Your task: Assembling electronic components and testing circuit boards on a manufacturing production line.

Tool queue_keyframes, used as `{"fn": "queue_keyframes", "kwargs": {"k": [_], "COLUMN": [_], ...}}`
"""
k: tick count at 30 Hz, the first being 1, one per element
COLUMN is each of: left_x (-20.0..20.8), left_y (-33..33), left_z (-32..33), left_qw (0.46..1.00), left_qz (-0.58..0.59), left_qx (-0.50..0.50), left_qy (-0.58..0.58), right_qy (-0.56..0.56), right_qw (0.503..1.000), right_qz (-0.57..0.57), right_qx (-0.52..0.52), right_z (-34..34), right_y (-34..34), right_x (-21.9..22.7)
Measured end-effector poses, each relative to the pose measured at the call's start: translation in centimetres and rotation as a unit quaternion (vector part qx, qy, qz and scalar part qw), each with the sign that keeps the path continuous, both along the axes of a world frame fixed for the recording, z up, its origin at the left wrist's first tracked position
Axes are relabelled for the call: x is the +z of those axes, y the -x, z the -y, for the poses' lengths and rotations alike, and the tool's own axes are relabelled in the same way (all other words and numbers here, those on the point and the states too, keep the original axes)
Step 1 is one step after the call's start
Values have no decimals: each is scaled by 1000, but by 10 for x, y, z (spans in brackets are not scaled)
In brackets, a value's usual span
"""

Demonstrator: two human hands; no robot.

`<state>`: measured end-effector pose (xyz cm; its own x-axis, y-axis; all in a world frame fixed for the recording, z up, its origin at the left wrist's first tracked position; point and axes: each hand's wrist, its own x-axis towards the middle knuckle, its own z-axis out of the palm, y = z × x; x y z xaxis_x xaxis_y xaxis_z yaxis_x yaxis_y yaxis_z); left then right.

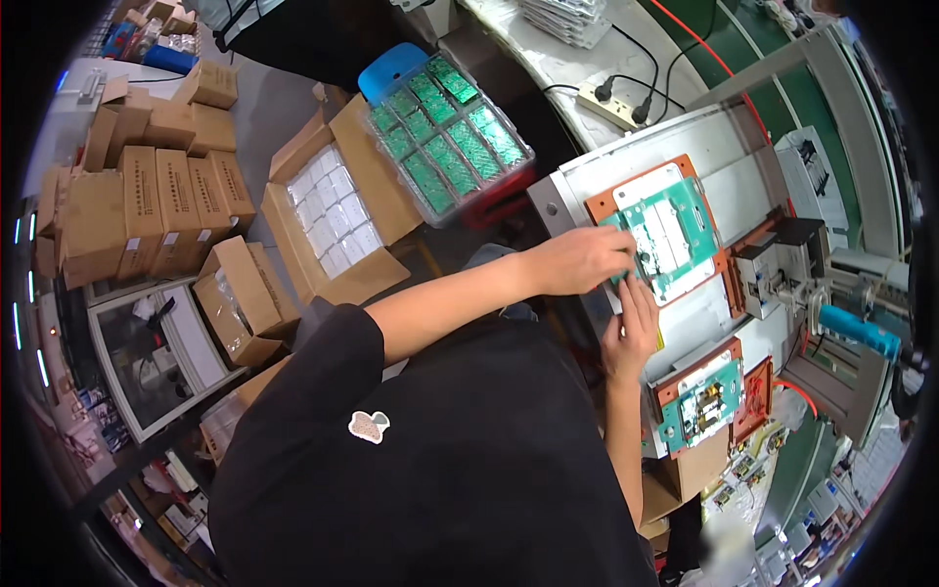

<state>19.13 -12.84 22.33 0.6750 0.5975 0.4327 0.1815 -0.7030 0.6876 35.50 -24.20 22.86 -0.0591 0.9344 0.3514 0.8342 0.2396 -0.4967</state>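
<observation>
The left hand [590, 259] has its fingers bent together over the near left edge of the green plate [706, 233]; whether its grip closes on anything is hidden, so I cannot say. The right hand [634, 338] reaches to the plate's near edge from below, fingertips close to the left hand's, fingers fairly straight; what its grip holds, if anything, I cannot make out either. The plate lies in an orange frame [599, 203] on the white surface [575, 178], a pale panel [669, 231] in its middle and small dark parts beside the fingers. Its upper and right edges are uncovered, while the hands crowd its lower left corner. White surface shows above the plate and in a strip below it, leaving room to slide there; to its lower right, a boxy machine [780, 264] stands near the frame and narrows that side. Below the plate sits a second fixture [706, 403] with electronic parts. Above and left of the plate, past the surface's edge, is a clear tub [427, 219] of green boards [452, 157]; farther left, an open carton [367, 157] holds white packs [335, 210]. Above the plate lies a power strip [608, 106].
</observation>
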Motion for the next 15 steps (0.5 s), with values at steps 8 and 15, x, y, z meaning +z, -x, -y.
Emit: {"fn": "queue_keyframes", "kwargs": {"k": [8,15], "left_x": [-111,-286], "left_y": [140,255], "left_z": [-64,-135], "left_qw": [899,796], "left_qz": [8,-369], "left_qx": [424,466], "left_qy": [110,117], "right_qy": [30,141], "right_qw": [992,973], "right_qz": [-78,-179], "right_qx": [-89,-23], "right_z": [44,21], "right_y": [16,67], "right_x": [71,125]}}
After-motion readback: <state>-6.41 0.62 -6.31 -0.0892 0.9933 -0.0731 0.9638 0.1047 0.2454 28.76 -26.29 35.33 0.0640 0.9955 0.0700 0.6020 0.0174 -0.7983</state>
